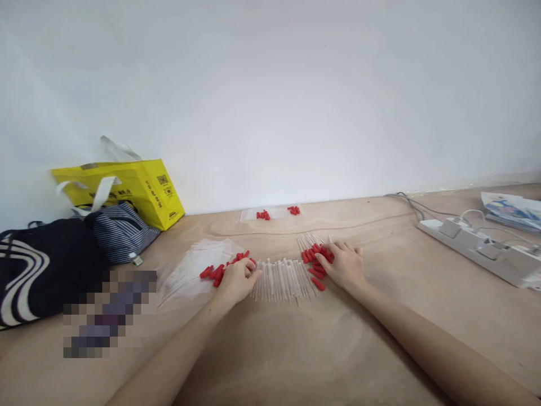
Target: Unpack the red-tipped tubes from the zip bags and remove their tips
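Note:
A row of thin clear and white sticks [283, 279] lies side by side on the wooden table between my hands. My left hand [239, 278] rests at the row's left end, its fingers curled; what they hold, if anything, is hidden. Small red tapered pieces [217, 273] lie beside it, partly on a stack of clear plastic bags [194, 262]. On the right, my right hand [345, 264] is over a second heap of red pieces [319, 283], with a red piece [328, 256] between thumb and fingers. More thin sticks [305, 241] fan out behind that heap.
Near the wall, a clear bag [276, 214] has two red clusters on it. A yellow bag [163, 194], striped pouch [122, 231] and dark bag [54, 270] stand left. A power strip [482, 251] with cables and some printed packets [511, 208] lie right. A patch at left is pixelated.

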`<state>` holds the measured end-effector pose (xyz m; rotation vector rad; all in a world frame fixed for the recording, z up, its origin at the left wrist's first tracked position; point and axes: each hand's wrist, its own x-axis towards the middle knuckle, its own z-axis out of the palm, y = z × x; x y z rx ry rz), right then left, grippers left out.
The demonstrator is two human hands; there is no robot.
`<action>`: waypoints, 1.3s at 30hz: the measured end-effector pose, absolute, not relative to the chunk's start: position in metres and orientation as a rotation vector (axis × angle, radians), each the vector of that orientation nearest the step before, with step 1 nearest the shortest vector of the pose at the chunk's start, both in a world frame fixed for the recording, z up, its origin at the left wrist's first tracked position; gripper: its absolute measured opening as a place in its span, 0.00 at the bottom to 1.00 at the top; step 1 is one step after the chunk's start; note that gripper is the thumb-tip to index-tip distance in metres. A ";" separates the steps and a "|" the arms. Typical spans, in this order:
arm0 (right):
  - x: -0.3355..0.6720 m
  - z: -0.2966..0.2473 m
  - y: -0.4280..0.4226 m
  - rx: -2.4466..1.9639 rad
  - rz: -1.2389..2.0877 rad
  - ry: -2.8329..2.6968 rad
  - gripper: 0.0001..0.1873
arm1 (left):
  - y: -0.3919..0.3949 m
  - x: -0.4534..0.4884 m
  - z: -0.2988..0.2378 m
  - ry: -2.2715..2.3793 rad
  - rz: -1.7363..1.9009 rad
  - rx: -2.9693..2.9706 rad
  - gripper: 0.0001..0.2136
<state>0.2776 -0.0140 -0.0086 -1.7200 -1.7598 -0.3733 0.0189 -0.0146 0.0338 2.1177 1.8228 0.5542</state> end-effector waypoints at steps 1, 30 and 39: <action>0.277 -0.007 -0.011 -1.720 -0.377 -1.786 0.12 | -0.017 0.017 0.030 1.831 0.658 2.156 0.07; 0.223 -0.007 -0.044 -1.103 0.274 -1.969 0.08 | -0.035 0.030 0.001 1.367 1.331 3.157 0.09; 0.218 -0.010 -0.044 -1.012 -0.294 -2.125 0.09 | -0.046 0.030 0.006 1.338 1.132 3.190 0.09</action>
